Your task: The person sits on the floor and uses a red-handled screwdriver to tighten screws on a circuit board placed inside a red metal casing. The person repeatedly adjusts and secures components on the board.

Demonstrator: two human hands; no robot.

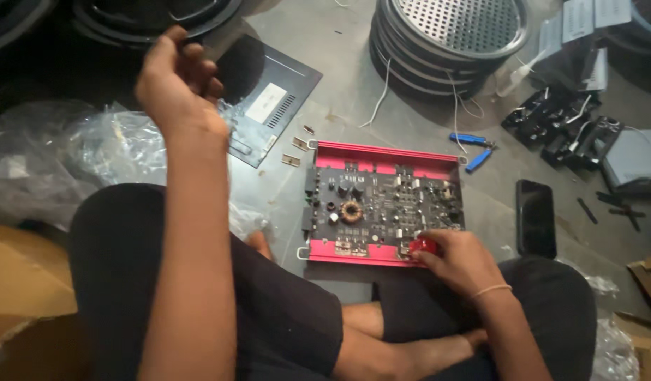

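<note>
1. Floor (354, 85), grey, strewn with parts; person sits cross-legged on it.
2. Red-cased circuit board (382, 204) lies on floor before the knees.
3. Left hand (178, 85) raised, fingers curled, nothing visibly held.
4. Right hand (461, 259) grasps red-handled tool (423, 245) at board's near edge.

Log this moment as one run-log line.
left hand: raised, curled, contents unclear | right hand: gripping red round-handled tool at near edge of red metal case with exposed circuit board | blue-handled pliers: on floor
</note>
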